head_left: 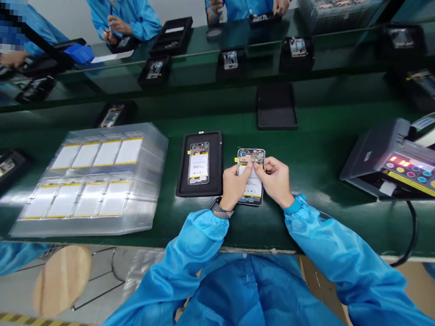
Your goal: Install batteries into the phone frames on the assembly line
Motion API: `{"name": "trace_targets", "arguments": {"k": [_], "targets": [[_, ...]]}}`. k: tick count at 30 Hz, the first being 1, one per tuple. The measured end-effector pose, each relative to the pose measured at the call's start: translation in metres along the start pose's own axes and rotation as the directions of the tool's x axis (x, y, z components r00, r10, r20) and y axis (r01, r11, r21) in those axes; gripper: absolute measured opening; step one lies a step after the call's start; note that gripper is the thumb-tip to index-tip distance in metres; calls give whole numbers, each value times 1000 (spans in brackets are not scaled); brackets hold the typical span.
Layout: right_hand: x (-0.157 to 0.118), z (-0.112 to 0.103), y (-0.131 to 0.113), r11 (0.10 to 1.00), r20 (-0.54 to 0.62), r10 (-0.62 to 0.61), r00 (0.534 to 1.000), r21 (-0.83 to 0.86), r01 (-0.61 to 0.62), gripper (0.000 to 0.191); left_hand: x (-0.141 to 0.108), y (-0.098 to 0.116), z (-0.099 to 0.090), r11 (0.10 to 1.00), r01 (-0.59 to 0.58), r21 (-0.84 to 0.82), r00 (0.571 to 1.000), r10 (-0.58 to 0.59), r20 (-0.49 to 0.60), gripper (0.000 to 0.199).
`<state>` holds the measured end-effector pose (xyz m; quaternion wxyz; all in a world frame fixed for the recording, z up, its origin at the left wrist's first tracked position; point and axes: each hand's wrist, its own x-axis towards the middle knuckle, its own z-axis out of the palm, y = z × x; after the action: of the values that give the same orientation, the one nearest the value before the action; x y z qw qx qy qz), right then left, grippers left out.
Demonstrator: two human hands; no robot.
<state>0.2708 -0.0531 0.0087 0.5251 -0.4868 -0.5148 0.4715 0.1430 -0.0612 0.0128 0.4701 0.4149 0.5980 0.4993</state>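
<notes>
An opened phone with a white battery and exposed circuit parts lies upright in front of me on the green table. My left hand rests on its left side, thumb pressed on the upper edge of the battery. From the right, my right hand grips the phone's side, its thumb close to the left one. Both hands have curled fingers, some hidden beneath or behind the thumbs. Just left, a second opened phone with a yellow tab sits in a black tray.
A stack of clear plastic trays with white batteries stands left. A tape dispenser with a lit display is at the right. Behind are a black tray and a raised shelf with more phones. Several co-workers in blue sit across the table.
</notes>
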Motion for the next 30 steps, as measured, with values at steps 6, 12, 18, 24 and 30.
{"name": "trace_targets", "arguments": {"k": [6, 12, 18, 24, 30], "targets": [[7, -5, -7, 996, -3, 58, 998, 71, -58, 45, 2, 0, -1, 982, 91, -166, 991, -73, 108, 50], [-3, -38, -26, 994, -84, 60, 995, -85, -67, 42, 4, 13, -8, 906, 307, -291, 951, -276, 141, 60], [-77, -127, -50, 972, -478, 12, 878, -200, -123, 29, 8, 20, -14, 874, 335, -353, 942, -303, 143, 54], [-100, -202, -49, 956, -798, -36, 602, -203, -213, 32, 7, 20, -11, 870, 334, -364, 942, -315, 111, 47], [-85, -203, -45, 959, -761, 31, 648, -160, -235, 33, 9, 10, -11, 872, 361, -332, 932, -324, 163, 41]]}}
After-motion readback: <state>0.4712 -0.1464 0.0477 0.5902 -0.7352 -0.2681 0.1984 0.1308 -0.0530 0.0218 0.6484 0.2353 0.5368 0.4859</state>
